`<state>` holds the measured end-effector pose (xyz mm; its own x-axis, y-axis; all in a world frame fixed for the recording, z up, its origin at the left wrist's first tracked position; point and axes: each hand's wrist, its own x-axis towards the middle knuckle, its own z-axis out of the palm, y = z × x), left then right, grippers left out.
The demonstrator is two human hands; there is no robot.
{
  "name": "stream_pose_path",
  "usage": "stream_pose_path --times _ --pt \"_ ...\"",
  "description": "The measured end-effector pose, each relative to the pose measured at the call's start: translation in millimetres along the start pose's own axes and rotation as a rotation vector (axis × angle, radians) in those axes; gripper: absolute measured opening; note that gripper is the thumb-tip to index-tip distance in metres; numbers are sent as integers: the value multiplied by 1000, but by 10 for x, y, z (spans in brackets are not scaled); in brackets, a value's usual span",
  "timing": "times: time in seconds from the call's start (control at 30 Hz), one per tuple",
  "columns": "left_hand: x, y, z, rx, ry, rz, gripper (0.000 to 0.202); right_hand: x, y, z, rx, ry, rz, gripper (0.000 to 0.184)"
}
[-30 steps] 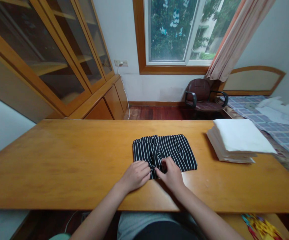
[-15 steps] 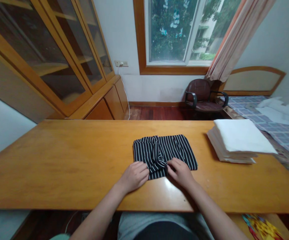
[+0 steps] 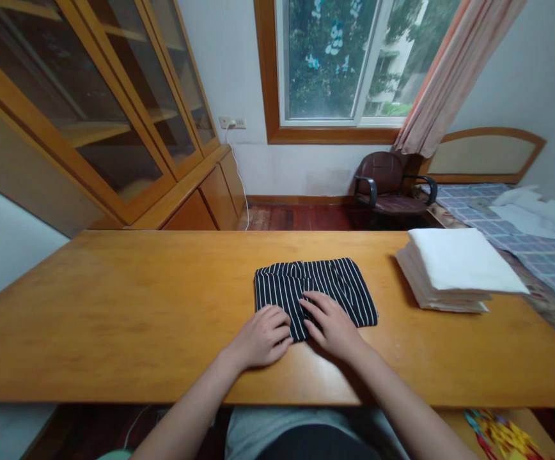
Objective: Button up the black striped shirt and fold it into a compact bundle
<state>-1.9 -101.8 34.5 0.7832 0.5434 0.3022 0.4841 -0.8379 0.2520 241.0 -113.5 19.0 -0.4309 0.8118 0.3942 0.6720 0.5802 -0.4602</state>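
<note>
A black cloth with thin white stripes (image 3: pixel 280 291) lies folded on the wooden table (image 3: pixel 114 306) in front of me. My left hand (image 3: pixel 264 335) rests on its near left corner, palm down, with the fingers loosely bent over the edge. Across the middle of the near part, my right hand (image 3: pixel 332 324) lies with its fingers spread on the fabric. A few creases run through the right side of the cloth. What is under my palms is hidden.
To the right on the table is a stack of folded white sheets (image 3: pixel 464 262). Beyond the table stand a dark red armchair (image 3: pixel 385 182), a bed (image 3: pixel 508 223) and a glass-fronted cabinet (image 3: pixel 114 128). Something yellow and red (image 3: pixel 500 434) lies below the table's near right edge.
My right hand has let go of the bunched fold and spread out on the cloth, moving slightly left. The twisted middle now lies flatter. My left hand stays near the same corner.
</note>
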Motion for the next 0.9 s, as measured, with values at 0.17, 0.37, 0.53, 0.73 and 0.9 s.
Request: stream_pose_path --times 0.17,0.37,0.53,0.73,0.9 --pt "248 -241 6 57 103 -85 26 -46 52 164 -102 -58 10 59" --pt "696 -494 288 188 -21 -213 47 -187 120 151 -138 -50 -13 51" --pt "818 -703 466 254 -99 -264 50 -277 219 32 -130 -33 -65 37" --pt "787 -834 454 271 -124 -231 51 -403 424 -182 -69 -56 -112 29" --pt "696 -945 368 268 -121 -202 48 -376 561 -264 -69 29 -66 31"
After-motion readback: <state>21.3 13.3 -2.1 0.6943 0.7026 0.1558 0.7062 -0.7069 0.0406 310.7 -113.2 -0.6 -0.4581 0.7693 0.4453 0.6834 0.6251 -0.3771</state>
